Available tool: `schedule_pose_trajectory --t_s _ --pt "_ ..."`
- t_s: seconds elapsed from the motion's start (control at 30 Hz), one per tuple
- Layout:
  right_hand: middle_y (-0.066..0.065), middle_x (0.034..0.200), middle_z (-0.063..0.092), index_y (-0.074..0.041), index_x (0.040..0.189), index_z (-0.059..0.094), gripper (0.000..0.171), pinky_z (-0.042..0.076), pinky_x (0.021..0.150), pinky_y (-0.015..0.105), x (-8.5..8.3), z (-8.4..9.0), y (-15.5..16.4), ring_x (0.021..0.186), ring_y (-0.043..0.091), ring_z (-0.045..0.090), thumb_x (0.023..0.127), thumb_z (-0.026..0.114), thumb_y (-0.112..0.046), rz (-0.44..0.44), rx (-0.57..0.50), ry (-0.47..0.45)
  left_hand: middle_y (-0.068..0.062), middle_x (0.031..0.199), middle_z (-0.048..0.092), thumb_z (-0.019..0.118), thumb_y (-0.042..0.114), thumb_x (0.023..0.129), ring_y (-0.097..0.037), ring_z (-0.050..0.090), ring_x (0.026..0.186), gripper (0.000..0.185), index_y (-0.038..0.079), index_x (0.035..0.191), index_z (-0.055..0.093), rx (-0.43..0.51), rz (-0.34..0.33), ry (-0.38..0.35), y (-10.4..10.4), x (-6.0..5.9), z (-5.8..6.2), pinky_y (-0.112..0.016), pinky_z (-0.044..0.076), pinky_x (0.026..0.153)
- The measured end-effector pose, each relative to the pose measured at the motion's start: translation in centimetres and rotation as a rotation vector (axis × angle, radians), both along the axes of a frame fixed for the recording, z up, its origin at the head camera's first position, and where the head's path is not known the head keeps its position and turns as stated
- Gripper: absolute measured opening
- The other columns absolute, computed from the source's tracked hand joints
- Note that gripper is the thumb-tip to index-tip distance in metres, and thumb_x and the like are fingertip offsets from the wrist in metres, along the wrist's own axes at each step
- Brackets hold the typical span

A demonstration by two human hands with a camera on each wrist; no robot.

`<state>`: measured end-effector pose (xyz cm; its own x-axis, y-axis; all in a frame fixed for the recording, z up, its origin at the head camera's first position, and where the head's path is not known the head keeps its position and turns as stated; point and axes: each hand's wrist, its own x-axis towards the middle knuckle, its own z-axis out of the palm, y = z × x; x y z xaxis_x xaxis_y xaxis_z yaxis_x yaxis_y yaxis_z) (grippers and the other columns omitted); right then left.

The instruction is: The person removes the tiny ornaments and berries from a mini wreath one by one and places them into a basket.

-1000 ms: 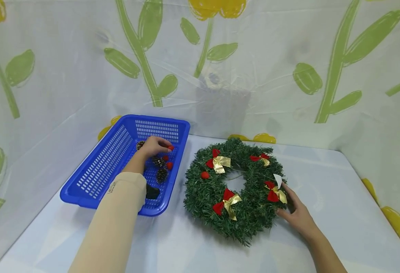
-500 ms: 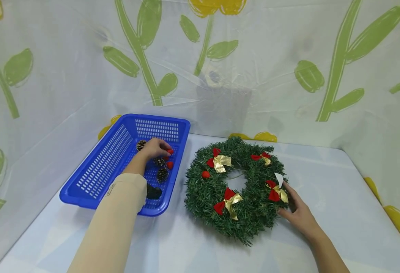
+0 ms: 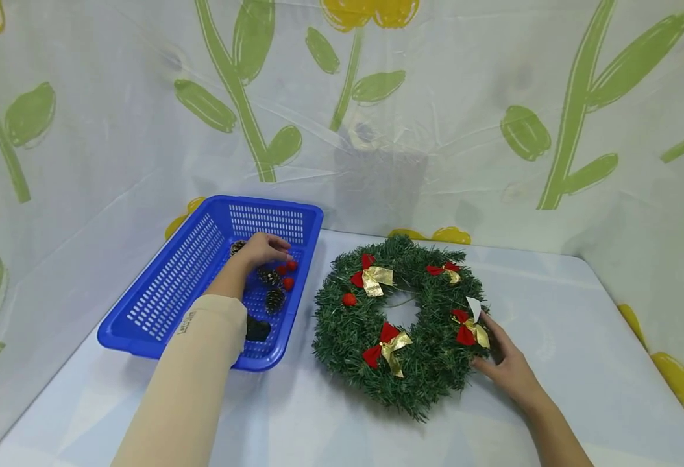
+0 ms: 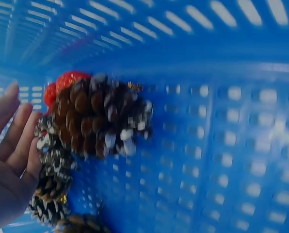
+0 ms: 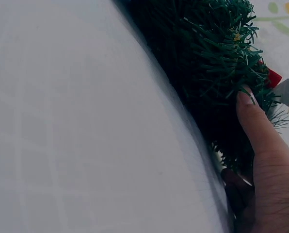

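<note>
My left hand (image 3: 263, 249) reaches into a blue slotted basket (image 3: 161, 285), fingers relaxed above the pine cones (image 3: 274, 300) and red berries (image 3: 287, 283) on its floor. In the left wrist view the fingers (image 4: 11, 145) lie fairly straight beside a large frosted pine cone (image 4: 98, 116) and hold nothing. A green wreath (image 3: 429, 370) with red-and-gold bows (image 3: 389, 344) lies flat on the table. My right hand (image 3: 502, 360) rests against its right edge, and in the right wrist view a straight finger (image 5: 258, 131) touches the needles of the wreath (image 5: 207, 63).
A white tag (image 3: 474, 306) sticks up from the wreath by my right hand. A black object (image 3: 257, 329) lies at the basket's near end. The pale table (image 3: 552, 311) is walled by sheeting printed with flowers at the back and sides.
My left hand has lifted slightly off the red berry that was at its fingertips; the berry now lies on the basket floor. The right hand and wreath have barely moved.
</note>
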<state>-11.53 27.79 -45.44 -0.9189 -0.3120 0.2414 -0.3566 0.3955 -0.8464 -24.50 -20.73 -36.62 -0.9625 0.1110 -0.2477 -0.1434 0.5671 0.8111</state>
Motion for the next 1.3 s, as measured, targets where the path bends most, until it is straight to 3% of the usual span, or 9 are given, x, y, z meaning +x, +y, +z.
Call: schedule_pose_trajectory --t_s 0.17,0.43,0.6,0.7,0.77,0.83,0.97,1.3 --pt "0.034 0.149 0.016 -0.013 0.152 0.017 0.089 0.023 0.096 -0.001 0.0 0.0 -0.1 0.120 -0.024 0.022 0.081 0.068 0.004 -0.010 0.014 -0.006 -0.024 0.133 0.052 0.064 0.018 0.091 -0.036 0.051 0.122 0.049 -0.005 0.131 0.051 0.000 0.004 -0.049 -0.4 0.3 0.7 -0.044 0.041 0.103" --pt "0.032 0.151 0.016 -0.014 0.153 0.017 0.088 0.022 0.097 -0.002 0.2 -0.1 0.0 0.130 -0.010 0.020 0.082 0.068 0.001 -0.028 0.036 -0.020 -0.024 0.130 0.054 0.065 0.024 0.090 -0.037 0.053 0.120 0.050 -0.004 0.131 0.052 0.061 0.041 -0.013 -0.5 0.7 2.1 -0.045 0.042 0.103" --pt "0.035 0.149 0.015 -0.012 0.152 0.017 0.088 0.023 0.097 -0.001 0.2 -0.1 -0.2 0.122 -0.023 0.022 0.082 0.067 0.003 -0.005 0.007 -0.014 -0.022 0.132 0.052 0.066 0.026 0.089 -0.037 0.053 0.119 0.050 -0.003 0.129 0.054 0.102 0.048 0.018 -0.7 1.3 3.3 -0.046 0.042 0.102" --pt "0.035 0.149 0.015 -0.012 0.152 0.017 0.088 0.023 0.097 -0.001 0.2 -0.1 -0.4 0.122 -0.022 0.022 0.082 0.067 0.003 -0.003 0.004 -0.016 -0.023 0.132 0.053 0.066 0.027 0.090 -0.037 0.054 0.118 0.051 -0.003 0.130 0.053 0.092 0.035 0.048 -1.0 1.7 4.3 -0.047 0.042 0.102" --pt "0.033 0.150 0.014 -0.013 0.153 0.017 0.088 0.022 0.097 -0.001 0.3 0.0 -0.4 0.130 -0.012 0.021 0.082 0.068 0.001 -0.012 0.014 -0.024 -0.023 0.131 0.053 0.065 0.028 0.090 -0.037 0.055 0.117 0.052 -0.003 0.130 0.053 0.073 0.027 0.075 -1.0 1.9 4.9 -0.047 0.042 0.101" --pt "0.031 0.151 0.015 -0.014 0.153 0.017 0.088 0.022 0.097 -0.002 0.3 0.1 -0.4 0.138 0.006 0.020 0.083 0.068 0.000 -0.023 0.026 -0.034 -0.022 0.131 0.054 0.065 0.030 0.090 -0.037 0.055 0.116 0.053 -0.002 0.131 0.053 0.049 0.025 0.104 -1.0 2.1 5.6 -0.047 0.044 0.100" --pt "0.030 0.152 0.014 -0.016 0.153 0.016 0.088 0.022 0.096 -0.002 0.3 0.2 -0.3 0.137 0.042 0.017 0.083 0.068 -0.001 -0.034 0.041 -0.046 -0.019 0.130 0.055 0.066 0.033 0.088 -0.035 0.054 0.116 0.054 0.000 0.130 0.055 0.029 0.027 0.152 -0.4 2.4 6.8 -0.046 0.045 0.098" --pt "0.030 0.152 0.015 -0.015 0.153 0.015 0.089 0.022 0.096 -0.002 0.2 0.3 -0.3 0.133 0.050 0.017 0.083 0.068 -0.001 -0.041 0.044 -0.044 -0.016 0.122 0.060 0.071 0.033 0.084 -0.028 0.054 0.112 0.051 0.003 0.124 0.060 0.073 -0.016 0.273 1.7 3.5 8.8 -0.043 0.045 0.094"
